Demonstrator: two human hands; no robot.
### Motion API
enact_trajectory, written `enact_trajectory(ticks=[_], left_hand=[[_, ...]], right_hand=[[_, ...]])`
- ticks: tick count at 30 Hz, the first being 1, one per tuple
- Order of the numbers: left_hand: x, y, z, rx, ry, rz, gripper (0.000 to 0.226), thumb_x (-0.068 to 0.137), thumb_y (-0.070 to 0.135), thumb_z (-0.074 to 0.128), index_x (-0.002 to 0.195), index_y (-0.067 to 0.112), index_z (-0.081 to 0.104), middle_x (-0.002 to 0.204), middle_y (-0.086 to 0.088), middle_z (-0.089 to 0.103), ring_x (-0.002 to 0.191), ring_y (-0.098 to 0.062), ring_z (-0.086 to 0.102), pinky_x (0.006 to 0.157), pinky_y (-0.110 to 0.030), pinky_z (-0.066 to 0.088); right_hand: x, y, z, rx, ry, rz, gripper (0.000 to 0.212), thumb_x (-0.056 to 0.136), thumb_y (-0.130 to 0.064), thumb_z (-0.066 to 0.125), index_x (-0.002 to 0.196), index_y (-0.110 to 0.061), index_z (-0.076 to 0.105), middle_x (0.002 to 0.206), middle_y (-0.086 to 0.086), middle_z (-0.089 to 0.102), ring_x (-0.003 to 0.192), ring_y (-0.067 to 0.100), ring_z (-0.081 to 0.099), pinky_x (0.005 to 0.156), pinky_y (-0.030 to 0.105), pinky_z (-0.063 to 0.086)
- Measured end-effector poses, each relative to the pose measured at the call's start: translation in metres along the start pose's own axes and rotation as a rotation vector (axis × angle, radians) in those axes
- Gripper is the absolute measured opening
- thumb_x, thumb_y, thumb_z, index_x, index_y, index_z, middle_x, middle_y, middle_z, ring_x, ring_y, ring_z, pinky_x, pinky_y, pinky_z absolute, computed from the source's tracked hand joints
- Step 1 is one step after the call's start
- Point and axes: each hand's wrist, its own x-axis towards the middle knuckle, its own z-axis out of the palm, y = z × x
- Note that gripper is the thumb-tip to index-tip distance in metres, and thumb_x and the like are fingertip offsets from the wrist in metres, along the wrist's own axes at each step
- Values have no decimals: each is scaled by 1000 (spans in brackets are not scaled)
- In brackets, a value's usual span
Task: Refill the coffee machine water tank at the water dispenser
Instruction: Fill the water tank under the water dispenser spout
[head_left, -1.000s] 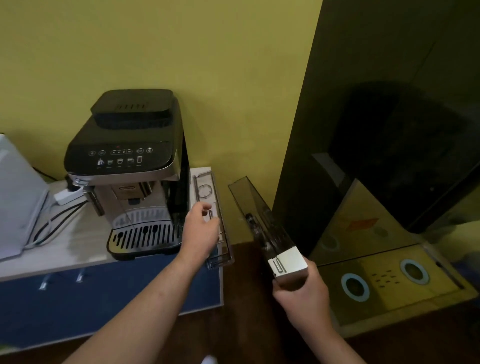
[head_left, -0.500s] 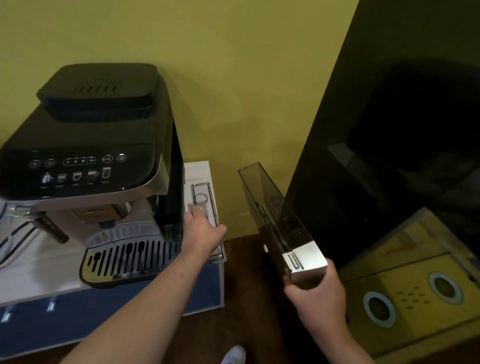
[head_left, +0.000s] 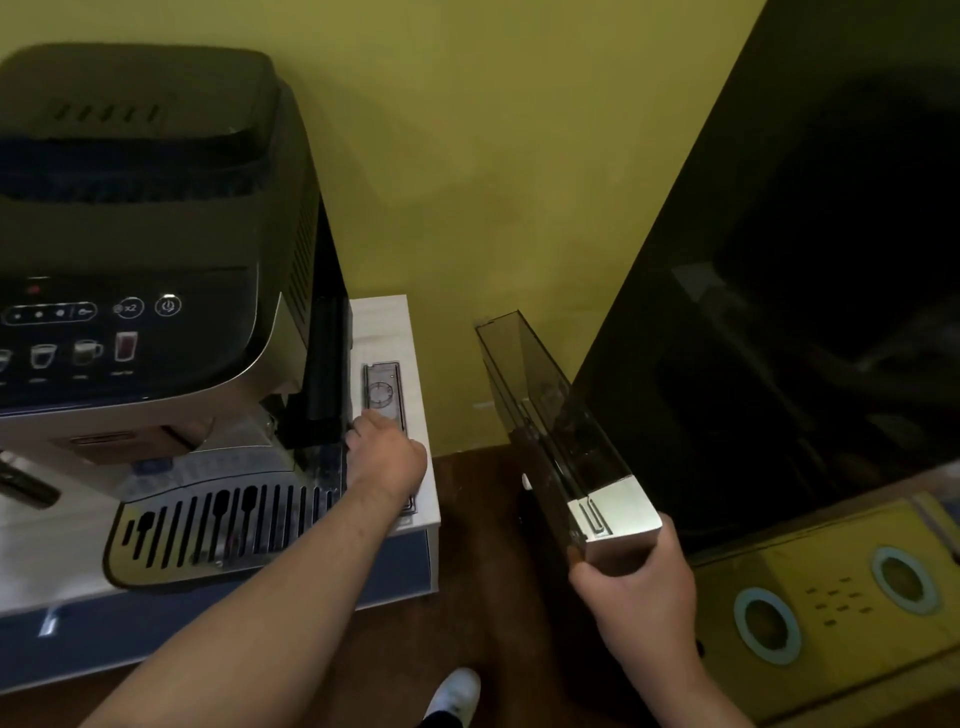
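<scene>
The smoky transparent water tank (head_left: 550, 415) with a silver front end hangs tilted over the floor, between the counter and the dark dispenser. My right hand (head_left: 634, 597) grips that silver end from below. The flat clear tank lid (head_left: 383, 389) lies on the white counter, just right of the black and silver coffee machine (head_left: 156, 234). My left hand (head_left: 387, 457) lies palm down over the lid's near end with fingers curled on it. I cannot see any water in the tank.
A tall black glossy dispenser (head_left: 779, 312) fills the right side, with a yellow ledge holding two blue-ringed holes (head_left: 766, 626) below it. The white counter (head_left: 410, 332) ends beside the lid. Dark wooden floor and my white shoe (head_left: 457, 693) lie below.
The view has moved closer to the machine and dispenser. The lid went from tilted in my left hand to flat on the counter. The tank stays in my right hand.
</scene>
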Motion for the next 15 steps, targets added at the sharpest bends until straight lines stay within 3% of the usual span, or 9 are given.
enact_trajectory(ticks=[3, 8, 11, 13, 15], left_hand=[[3, 0, 0, 16, -22, -2, 74, 91, 20, 44, 148, -14, 11, 149, -29, 28, 132, -42, 32, 106, -46, 36], [-2, 2, -3, 114, 1, 36, 81, 99, 39, 43, 150, -12, 8, 158, -34, 11, 146, -43, 18, 118, -46, 25], [-9, 6, -14, 97, 141, 183, 80, 97, 49, 43, 152, -5, 20, 158, -26, 23, 148, -37, 19, 121, -44, 20], [-20, 16, -27, -118, 163, 311, 72, 97, 44, 47, 153, 3, 25, 160, -18, 27, 148, -31, 22, 121, -42, 21], [-37, 27, -44, -457, 74, 292, 66, 98, 35, 52, 154, 12, 27, 161, -7, 29, 148, -25, 26, 116, -37, 27]], right_hand=[[1, -1, -1, 10, -2, -3, 72, 63, -2, 84, 110, -39, 45, 92, -21, 54, 84, -3, 53, 69, 15, 44], [-3, -4, -2, -15, 1, -9, 74, 63, -4, 85, 118, -36, 46, 95, -24, 51, 94, 3, 51, 81, 24, 49], [-9, -8, -9, 0, -5, -5, 71, 63, -2, 84, 113, -36, 46, 95, -20, 54, 89, 2, 54, 79, 24, 49], [-12, -10, -19, 16, -28, -13, 63, 64, 0, 83, 98, -39, 47, 94, -17, 57, 86, 0, 55, 71, 19, 48], [-18, -15, -31, 18, -50, -31, 59, 65, 2, 82, 88, -39, 47, 91, -17, 56, 82, -2, 54, 63, 13, 41]])
